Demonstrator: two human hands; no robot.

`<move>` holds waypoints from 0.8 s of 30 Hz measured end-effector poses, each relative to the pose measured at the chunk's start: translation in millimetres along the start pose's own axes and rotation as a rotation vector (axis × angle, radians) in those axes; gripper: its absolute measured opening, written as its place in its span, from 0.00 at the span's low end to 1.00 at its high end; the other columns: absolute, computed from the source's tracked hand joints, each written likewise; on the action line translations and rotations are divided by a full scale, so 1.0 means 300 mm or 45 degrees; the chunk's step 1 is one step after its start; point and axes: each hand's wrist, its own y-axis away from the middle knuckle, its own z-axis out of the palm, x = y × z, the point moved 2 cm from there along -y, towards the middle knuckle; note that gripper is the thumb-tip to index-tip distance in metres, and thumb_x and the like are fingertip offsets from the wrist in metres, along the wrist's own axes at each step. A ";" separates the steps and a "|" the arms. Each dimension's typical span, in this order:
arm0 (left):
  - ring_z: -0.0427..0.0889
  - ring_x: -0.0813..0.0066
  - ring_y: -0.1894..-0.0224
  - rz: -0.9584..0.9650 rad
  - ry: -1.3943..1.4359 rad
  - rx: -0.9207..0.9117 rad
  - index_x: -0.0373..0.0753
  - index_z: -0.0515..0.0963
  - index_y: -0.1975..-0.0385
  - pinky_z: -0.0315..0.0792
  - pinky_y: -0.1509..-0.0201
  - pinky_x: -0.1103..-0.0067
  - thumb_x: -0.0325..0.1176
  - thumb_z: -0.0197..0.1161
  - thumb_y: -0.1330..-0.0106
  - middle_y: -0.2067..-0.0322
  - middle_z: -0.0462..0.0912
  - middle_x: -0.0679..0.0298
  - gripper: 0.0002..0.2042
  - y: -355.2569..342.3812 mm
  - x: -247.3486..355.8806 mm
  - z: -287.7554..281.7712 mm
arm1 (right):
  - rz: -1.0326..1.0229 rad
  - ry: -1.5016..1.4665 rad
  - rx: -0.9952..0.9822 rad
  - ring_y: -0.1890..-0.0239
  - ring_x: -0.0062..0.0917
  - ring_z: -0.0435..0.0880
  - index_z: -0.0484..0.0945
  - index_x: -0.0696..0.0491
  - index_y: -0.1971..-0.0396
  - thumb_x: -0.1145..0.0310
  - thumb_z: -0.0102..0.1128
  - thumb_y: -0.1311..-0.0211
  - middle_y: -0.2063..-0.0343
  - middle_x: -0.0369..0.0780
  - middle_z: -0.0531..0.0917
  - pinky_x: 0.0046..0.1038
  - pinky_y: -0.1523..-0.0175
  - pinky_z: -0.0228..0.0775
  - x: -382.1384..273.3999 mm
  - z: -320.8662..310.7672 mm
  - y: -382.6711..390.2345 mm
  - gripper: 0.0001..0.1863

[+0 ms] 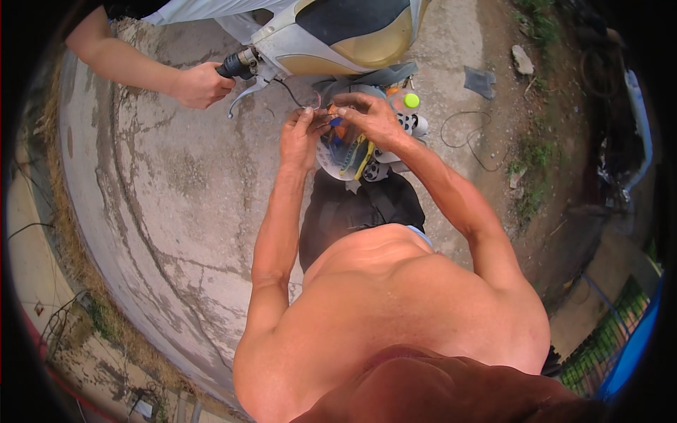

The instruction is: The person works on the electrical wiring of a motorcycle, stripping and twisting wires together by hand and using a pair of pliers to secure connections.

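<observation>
My left hand (300, 135) pinches a thin dark wire (295, 97) that comes down from the scooter's handlebar. Facing it, my right hand (372, 118) is closed with thumb and fingers together at the same thin wires. Their ends are too small to make out. Just above the hands is the scooter (352, 32), with gold, white and dark panels. Below them, partly covered, a pale container (329, 156) holds tools with yellow, blue and orange parts.
At upper left another person's hand (201, 84) grips the black handlebar grip (236, 65), above a silver brake lever (247, 94). A bottle with a green cap (411, 100) stands right of my right hand. A loose wire (462, 144) and a stone (522, 60) lie at right.
</observation>
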 end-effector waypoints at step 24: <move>0.88 0.62 0.53 -0.115 0.111 -0.180 0.37 0.80 0.53 0.83 0.49 0.66 0.38 0.61 0.21 0.56 0.88 0.55 0.10 0.027 0.054 0.025 | -0.808 1.042 0.124 0.48 0.40 0.80 0.89 0.53 0.61 0.66 0.70 0.40 0.55 0.41 0.84 0.40 0.42 0.74 -0.063 0.029 0.019 0.10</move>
